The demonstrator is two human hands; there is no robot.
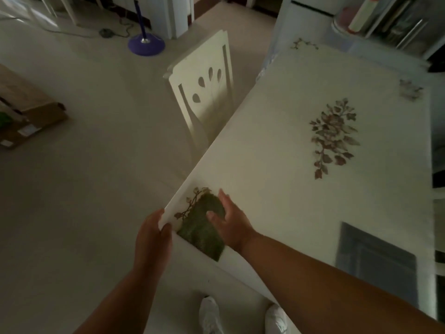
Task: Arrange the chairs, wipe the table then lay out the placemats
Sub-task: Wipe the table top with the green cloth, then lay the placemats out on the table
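Note:
A white table (277,145) with printed leaf motifs fills the right half of the view. A dark green cloth (199,230) lies on its near left corner. My right hand (228,220) rests flat on the cloth with fingers spread. My left hand (153,237) grips the table's corner edge beside the cloth, thumb on top. A white chair (204,92) with cut-out drops in its back stands tucked against the table's left side. A grey placemat (375,259) lies on the table near the right front.
A purple lamp base (146,45) with its pole stands on the floor behind the chair. A cardboard box (29,109) sits at the left. Shelves with bottles (363,15) stand past the table's far end. My white shoes (209,314) show below.

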